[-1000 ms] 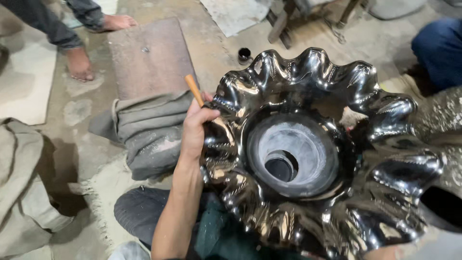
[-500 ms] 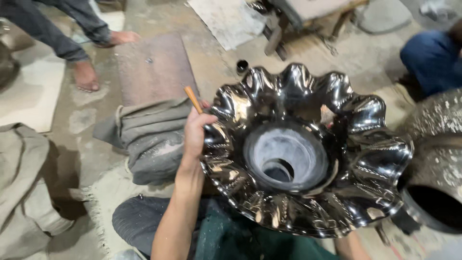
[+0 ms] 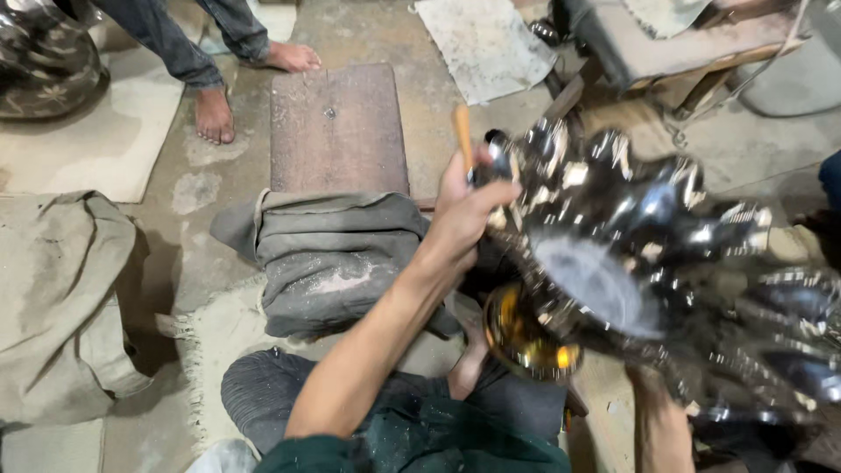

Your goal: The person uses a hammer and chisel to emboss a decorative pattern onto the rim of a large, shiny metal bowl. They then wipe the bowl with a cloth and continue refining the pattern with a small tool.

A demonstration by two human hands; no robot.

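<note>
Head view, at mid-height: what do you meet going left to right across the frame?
Crumpled beige cloth → folded grey cloth → left hand gripping a wooden-handled tool → shiny fluted metal bowl, blurred.
</note>
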